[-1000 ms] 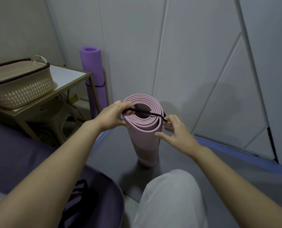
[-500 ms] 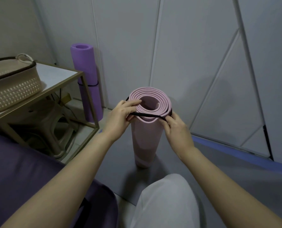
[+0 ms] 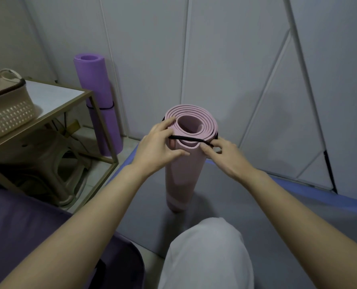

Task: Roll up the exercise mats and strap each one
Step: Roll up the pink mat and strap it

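Observation:
A rolled pink mat (image 3: 182, 174) stands upright on a grey floor mat (image 3: 246, 205) in front of me. A black elastic strap (image 3: 189, 139) is stretched across the near rim of its top end. My left hand (image 3: 159, 143) pinches the strap at the roll's left side, thumb against the roll. My right hand (image 3: 222, 152) grips the strap's right end at the roll's right side. A rolled purple mat (image 3: 99, 101) with a black strap around its middle leans upright against the wall at the back left.
A gold-framed side table (image 3: 54, 113) stands at the left with a beige perforated basket (image 3: 6, 105) on top and a stool (image 3: 48, 163) beneath. A dark purple cushion (image 3: 27, 236) lies at lower left. My knee in white trousers (image 3: 206, 253) is at bottom centre. White panelled wall behind.
The strap has gone from crossing the middle of the roll's open end to its near rim, and both hands have slid down onto the roll's sides.

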